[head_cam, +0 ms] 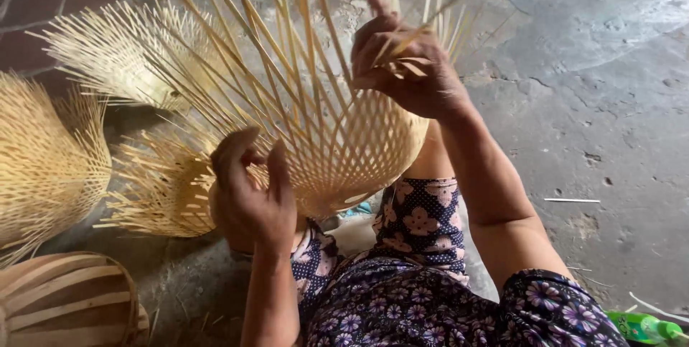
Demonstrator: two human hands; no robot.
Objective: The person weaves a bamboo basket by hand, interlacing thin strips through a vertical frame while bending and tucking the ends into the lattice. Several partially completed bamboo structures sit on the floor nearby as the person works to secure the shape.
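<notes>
**Both hands on a half-woven bamboo basket**

From my feed I look down on a half-woven bamboo basket (337, 139) held over the lap, its woven dome facing me and its loose strips (287, 24) fanning up and away toward the top of the view. My left hand (251, 196) sits at the lower left edge of the weave; its grip is partly closed, thumb and fingers curled against the rim, touching the strips there. My right hand (402, 67) is higher, at the upper right of the basket. Its grip is closed on a small bundle of the loose strips, pinched between thumb and fingers, with the forefinger pointing upward.

The basket rests above knees covered in dark floral cloth (423, 268). Behind it to the left, on the concrete floor (610, 103), lie other unfinished baskets: one pale one (122, 53) near the brick wall (36, 2), one (161, 189) just beside my left hand, and a larger one (43, 160) at the left edge. A finished ribbed basket (68, 300) sits at the bottom left corner. A single thin stick (572, 200) lies on the floor to the right, well apart, and a green plastic bottle (642, 327) shows at the lower right corner.
</notes>
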